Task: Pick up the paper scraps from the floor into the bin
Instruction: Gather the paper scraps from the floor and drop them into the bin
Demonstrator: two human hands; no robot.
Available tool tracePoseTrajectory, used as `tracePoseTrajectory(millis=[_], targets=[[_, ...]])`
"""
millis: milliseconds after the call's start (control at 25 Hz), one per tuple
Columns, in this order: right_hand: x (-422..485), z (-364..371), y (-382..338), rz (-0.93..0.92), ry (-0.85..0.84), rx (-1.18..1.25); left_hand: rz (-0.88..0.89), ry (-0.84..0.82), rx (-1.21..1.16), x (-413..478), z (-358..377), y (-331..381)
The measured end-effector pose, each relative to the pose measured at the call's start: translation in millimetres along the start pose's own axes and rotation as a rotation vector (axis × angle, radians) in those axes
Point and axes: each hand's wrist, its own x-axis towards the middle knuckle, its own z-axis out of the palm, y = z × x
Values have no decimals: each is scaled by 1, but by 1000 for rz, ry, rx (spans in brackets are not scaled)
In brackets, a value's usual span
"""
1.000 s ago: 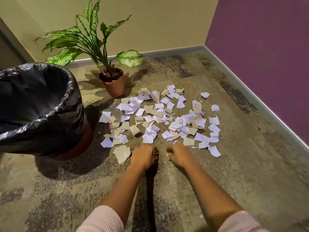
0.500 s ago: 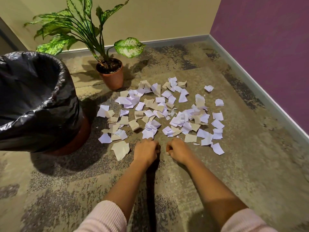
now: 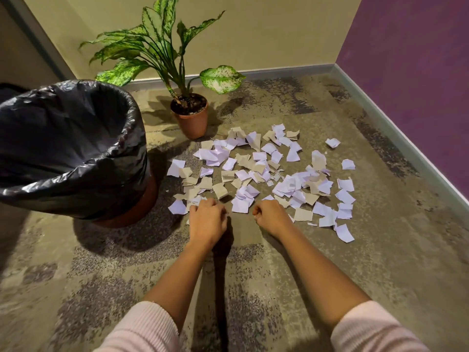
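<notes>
Both hands sit low at the centre of the frame, at the near edge of the paper scraps that are scattered over the floor across the middle and right. The left hand is curled over the lower left fringe of the pile, its grip clenched, though whether any paper lies inside it cannot be told. The right hand is a closed fist touching the nearest scraps, and its contents are likewise hidden. The bin, lined with a black bag, stands at the left of the frame, just beside the scraps. The risk seems to be loose handfuls: thin, light pieces may slip from between the fingers on the way across, or drift toward the potted plant at upper centre.
</notes>
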Motion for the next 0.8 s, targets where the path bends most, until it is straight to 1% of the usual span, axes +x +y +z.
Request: tracePoseTrajectory(millis=[200, 320, 440, 520, 600, 680, 800], targets=[[14, -4, -27, -48, 54, -20, -95, 6, 35, -4, -8, -27], [26, -4, -38, -49, 74, -1, -149, -10, 9, -13, -1, -38], [37, -1, -40, -62, 123, -5, -177, -61, -9, -19, 4, -45], [39, 1, -37, -58, 166, -51, -179, -134, -20, -22, 5, -47], [40, 6, -31, -22, 115, -115, -194, -190, -51, -23, 6, -49], [40, 10, -25, 17, 17, -159, -195, -207, -49, -21, 7, -50], [47, 16, -18, 51, -53, -156, -178, -224, -73, -12, 9, -53]])
